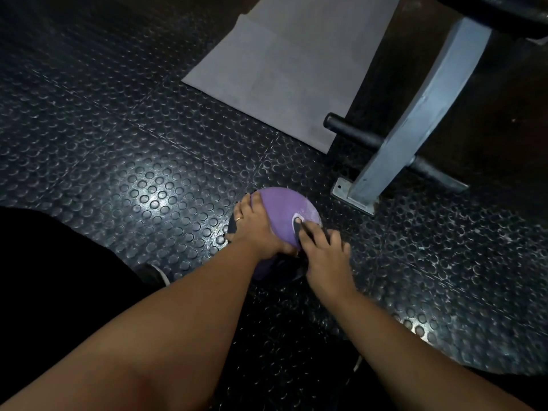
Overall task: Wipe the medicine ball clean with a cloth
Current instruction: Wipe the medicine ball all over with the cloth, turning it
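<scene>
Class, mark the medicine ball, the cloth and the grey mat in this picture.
medicine ball [281, 207], head view, bare purple top.
cloth [304, 232], head view, dark strip against the ball.
grey mat [281, 69], head view, flat middle.

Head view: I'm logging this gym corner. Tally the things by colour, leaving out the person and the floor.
Purple: 1, ball
Grey: 2, mat and metal stand
Black: 1, cloth under the right hand
Total: 4
</scene>
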`<state>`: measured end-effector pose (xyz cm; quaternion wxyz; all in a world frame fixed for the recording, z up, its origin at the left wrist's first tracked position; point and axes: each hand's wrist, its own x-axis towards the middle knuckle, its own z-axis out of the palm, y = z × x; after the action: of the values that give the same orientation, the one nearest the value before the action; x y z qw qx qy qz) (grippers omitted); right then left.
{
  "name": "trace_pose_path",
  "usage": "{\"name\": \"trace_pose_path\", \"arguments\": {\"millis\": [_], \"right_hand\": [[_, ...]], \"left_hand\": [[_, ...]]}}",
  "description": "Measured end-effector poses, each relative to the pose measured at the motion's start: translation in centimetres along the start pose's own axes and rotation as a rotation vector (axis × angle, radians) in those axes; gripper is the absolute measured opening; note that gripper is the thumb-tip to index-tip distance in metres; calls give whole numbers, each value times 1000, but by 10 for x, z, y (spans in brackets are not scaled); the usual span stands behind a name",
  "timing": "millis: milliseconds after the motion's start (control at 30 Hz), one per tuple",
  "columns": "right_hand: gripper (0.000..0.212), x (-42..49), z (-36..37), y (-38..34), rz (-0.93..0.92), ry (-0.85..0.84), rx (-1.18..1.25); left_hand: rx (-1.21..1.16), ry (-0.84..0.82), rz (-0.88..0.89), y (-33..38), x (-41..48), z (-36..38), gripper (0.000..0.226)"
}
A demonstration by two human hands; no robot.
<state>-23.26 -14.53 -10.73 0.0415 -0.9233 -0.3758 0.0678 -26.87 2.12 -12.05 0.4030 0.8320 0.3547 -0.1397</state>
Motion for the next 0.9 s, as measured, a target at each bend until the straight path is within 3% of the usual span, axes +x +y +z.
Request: {"name": "trace_pose_path", "arguments": {"millis": [100, 300, 400, 700, 900], "right_hand": [[76, 8, 0, 1, -14, 39, -43], [61, 77, -16, -13, 112, -122, 23], [70, 81, -18, -16, 80, -161, 14], [78, 12, 5, -12, -42, 100, -29], [68, 48, -13, -19, -10, -42, -68]], "left_hand": [[-3, 19, 13, -6, 4, 1, 162], [-9, 36, 6, -15, 0, 3, 167], [-31, 30, -7, -14, 4, 0, 165], [-36, 33, -17, -9, 10, -1, 157], [-59, 40, -46, -12, 9, 0, 164]]}}
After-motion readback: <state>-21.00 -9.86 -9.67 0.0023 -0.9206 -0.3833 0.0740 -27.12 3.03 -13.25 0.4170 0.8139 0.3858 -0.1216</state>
